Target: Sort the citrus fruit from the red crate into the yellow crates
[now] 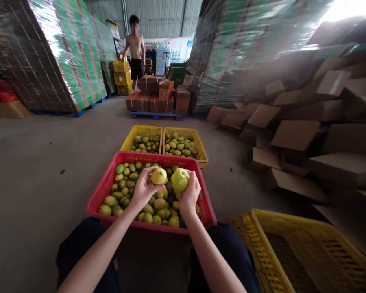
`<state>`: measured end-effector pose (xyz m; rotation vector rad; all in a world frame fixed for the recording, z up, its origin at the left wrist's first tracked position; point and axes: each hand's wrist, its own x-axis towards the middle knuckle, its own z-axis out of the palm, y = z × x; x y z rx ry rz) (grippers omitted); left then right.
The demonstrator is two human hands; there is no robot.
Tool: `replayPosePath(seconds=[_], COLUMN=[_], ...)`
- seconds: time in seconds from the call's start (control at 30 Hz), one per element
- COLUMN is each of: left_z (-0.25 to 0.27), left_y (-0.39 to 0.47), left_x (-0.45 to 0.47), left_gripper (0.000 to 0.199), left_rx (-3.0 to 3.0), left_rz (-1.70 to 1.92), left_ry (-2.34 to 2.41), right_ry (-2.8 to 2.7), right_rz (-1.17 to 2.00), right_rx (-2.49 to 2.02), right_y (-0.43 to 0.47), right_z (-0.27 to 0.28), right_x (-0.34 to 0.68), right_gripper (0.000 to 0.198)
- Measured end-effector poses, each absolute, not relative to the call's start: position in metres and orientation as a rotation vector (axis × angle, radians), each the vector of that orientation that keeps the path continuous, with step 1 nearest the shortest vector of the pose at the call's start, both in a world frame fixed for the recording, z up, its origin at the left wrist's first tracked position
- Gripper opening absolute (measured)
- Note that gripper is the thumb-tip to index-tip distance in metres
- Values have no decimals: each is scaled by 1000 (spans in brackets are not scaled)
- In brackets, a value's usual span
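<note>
My left hand [145, 188] is closed around a yellow lemon [159, 176], thumb below and fingers behind it. In my right hand [191, 194] is a larger, greenish-yellow lemon [179, 180] with a lumpy surface. Both fruits are held up side by side, a small gap between them. Beneath them is a red crate [93, 195] full of green and yellow lemons [160, 203]. My forearms and hands cover part of its contents.
Two yellow crates [162, 140] of lemons stand beyond the red one. A yellow crate [259, 228] sits at lower right. Cardboard boxes [295, 134] are heaped on the right. Wrapped pallet stacks [79, 53] flank a far pallet of cartons [149, 101]. A person [136, 47] stands behind.
</note>
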<state>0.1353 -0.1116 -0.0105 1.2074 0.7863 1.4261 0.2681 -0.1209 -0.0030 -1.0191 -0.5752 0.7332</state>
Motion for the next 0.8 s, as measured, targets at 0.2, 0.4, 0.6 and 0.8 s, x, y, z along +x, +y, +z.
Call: replayPosePath(seconds=[0.2,0.4,0.6,0.8], left_z=[-10,-11,-3,1], left_y=[-119,-116,-118,-116], left_x=[136,126,117,116], left_gripper=[51,57,58,40], left_rx=[1385,1347,1332,1158], left_rz=[1479,1503,1569,1366], left_ry=[745,783,864,920], right_ry=[-861,-1312,-1370,-930], right_rz=[428,448,431,1082], right_rx=[-1045,-880,-907,-1001], right_y=[-133,-138,-141,-131], right_z=[0,-5,-8,-3], right_x=[264,267,264,257], right_gripper=[30,50,52,36])
